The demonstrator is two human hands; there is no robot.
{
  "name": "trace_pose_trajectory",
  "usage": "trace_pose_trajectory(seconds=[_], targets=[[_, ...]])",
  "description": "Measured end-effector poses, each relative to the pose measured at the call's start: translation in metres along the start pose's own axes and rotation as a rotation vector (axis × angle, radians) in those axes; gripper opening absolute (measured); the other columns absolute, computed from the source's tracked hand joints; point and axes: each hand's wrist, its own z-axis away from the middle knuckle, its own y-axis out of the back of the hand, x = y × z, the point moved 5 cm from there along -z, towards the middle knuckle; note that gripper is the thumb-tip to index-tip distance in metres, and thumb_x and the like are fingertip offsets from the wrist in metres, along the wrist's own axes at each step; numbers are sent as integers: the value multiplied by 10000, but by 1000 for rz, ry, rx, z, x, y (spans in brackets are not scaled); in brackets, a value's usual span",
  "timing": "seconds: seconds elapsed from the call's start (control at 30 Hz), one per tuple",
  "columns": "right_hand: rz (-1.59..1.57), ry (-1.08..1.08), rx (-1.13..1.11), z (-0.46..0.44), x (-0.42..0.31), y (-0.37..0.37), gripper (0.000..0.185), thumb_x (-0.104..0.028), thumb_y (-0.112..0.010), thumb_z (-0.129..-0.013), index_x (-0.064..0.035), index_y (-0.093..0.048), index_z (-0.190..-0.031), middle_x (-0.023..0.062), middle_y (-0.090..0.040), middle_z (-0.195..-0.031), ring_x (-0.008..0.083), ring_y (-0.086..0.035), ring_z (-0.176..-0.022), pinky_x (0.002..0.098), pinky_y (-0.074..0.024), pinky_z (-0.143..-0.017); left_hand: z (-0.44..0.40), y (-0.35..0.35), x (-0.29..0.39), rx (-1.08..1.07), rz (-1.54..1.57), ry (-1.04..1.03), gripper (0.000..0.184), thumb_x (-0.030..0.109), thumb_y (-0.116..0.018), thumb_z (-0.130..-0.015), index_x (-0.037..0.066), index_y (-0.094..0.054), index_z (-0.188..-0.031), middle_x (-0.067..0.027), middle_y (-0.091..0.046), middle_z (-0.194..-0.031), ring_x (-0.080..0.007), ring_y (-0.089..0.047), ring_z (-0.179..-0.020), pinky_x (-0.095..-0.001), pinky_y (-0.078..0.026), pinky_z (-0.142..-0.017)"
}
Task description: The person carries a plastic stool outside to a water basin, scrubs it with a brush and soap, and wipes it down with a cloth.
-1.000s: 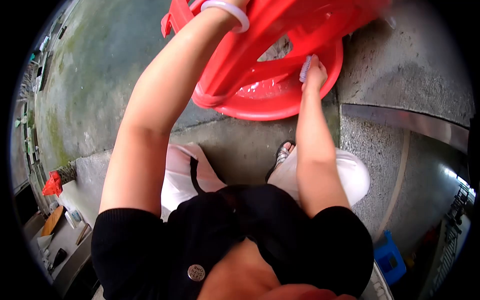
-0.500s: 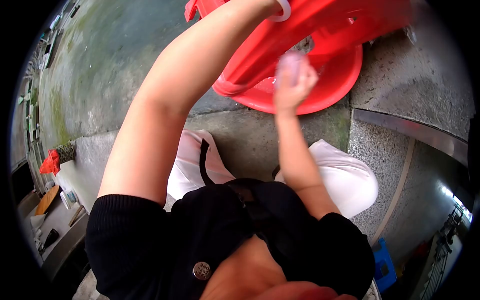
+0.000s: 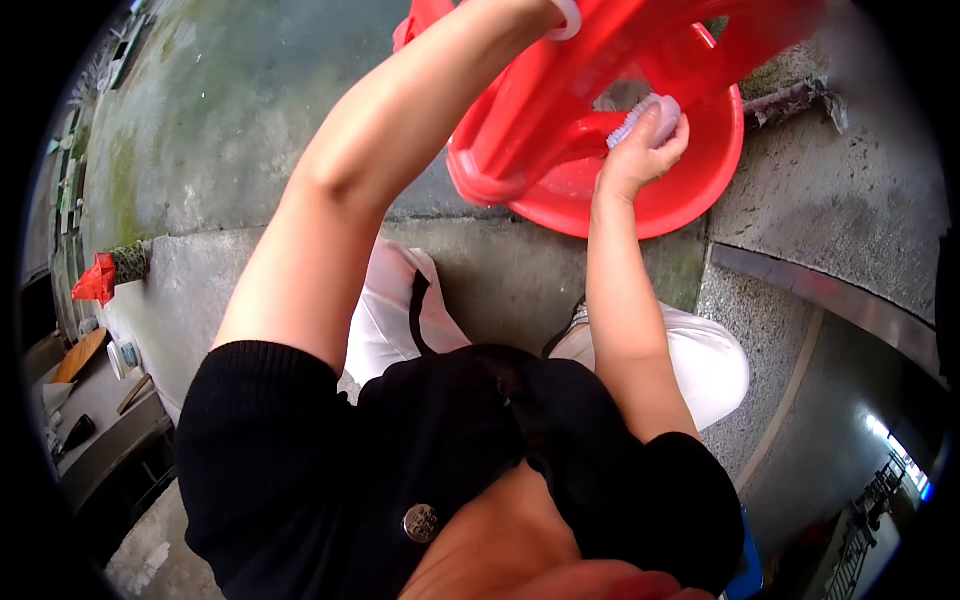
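One brush (image 3: 660,110) sits clamped in the right hand (image 3: 636,162); a perhaps wet hold could drop it into the basin (image 3: 690,205) below. Left hand's grip: I cannot tell.

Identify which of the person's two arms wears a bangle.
The left arm: a pale bangle circles its wrist, while the right arm has none.

On the left side we see a red plastic piece (image 3: 95,280) touching a rough post (image 3: 130,264). Below it, we find a counter (image 3: 98,408) with a wooden board (image 3: 80,356), a brown stick (image 3: 134,394) and a dark object (image 3: 78,433). On the right we have a metal strip (image 3: 830,285) along the floor (image 3: 740,440), and a blue thing (image 3: 748,570), mostly hidden.
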Motion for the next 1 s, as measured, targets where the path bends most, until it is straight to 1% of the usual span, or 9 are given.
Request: trace_pose_trajectory(seconds=[0.13,0.2,0.33,0.37,0.4,0.57,0.73,0.83,1.0], targets=[[-257,12,-48,-32,-22,-2,527,-291,-607,-891,25,-422,-1270,222,-444,-1267,318,-484,-1140,407,-403,-970,-1,18,23,1,365,-179,545,416,-592,-888,2,-524,-1236,-79,-576,-1213,-181,-537,-1069,-324,-424,-929],[-147,69,-21,-49,-40,-8,524,-291,-595,-900,22,-417,-1280,232,-446,-1265,318,-481,-1145,404,-403,-968,30,18,41,133,462,-24,526,428,-552,-907,32,-508,-1250,-83,-566,-1234,-209,-531,-1113,-349,-419,-963],[-391,35,-37,-67,-27,-19,471,-282,-584,-907,14,-470,-1256,223,-490,-1233,333,-515,-1088,408,-430,-930,43,33,46,-41,609,-196,635,558,-422,-917,51,-446,-1298,-85,-499,-1323,-257,-478,-1196,-406,-374,-1028],[-296,151,-107,-65,-40,-18,477,-287,-606,-889,4,-493,-1250,200,-530,-1177,317,-539,-1053,391,-450,-896,20,74,29,266,469,-282,570,508,-437,-932,-6,-543,-1155,-121,-600,-1172,-295,-585,-1031,-393,-461,-925],[-136,357,-95,-57,-60,-14,475,-271,-672,-833,-22,-548,-1219,165,-557,-1114,277,-561,-1006,366,-469,-857,22,78,36,199,426,-331,550,475,-444,-937,21,-457,-1249,-103,-532,-1270,-291,-544,-1098,-423,-432,-999],[-161,722,-540,-31,-110,-12,527,-295,-781,-721,-81,-624,-1176,126,-532,-1093,267,-579,-954,361,-502,-804,18,100,51,182,477,-201,439,431,-408,-960,112,-499,-1247,-53,-546,-1267,-276,-512,-1152,-447,-420,-1001],[264,253,-265,-144,15,-36,518,-372,-704,-800,-128,-583,-1240,137,-507,-1081,281,-585,-937,381,-513,-817,9,110,44,138,464,-161,566,546,-411,-920,113,-458,-1280,-37,-497,-1319,-271,-473,-1190,-439,-397,-1027],[170,167,-242,-158,23,-47,463,-361,-664,-840,-139,-586,-1238,148,-508,-1066,283,-574,-947,400,-510,-822,2,111,45,108,459,-177,576,552,-400,-919,117,-451,-1293,-36,-485,-1332,-269,-463,-1201,-434,-390,-1034],[-71,541,-491,-93,-81,-50,531,-416,-724,-769,-117,-615,-1195,163,-509,-1046,308,-558,-985,403,-507,-813,-1,118,49,128,470,-187,406,403,-524,-918,116,-535,-1204,-59,-579,-1214,-274,-551,-1090,-448,-460,-957]])
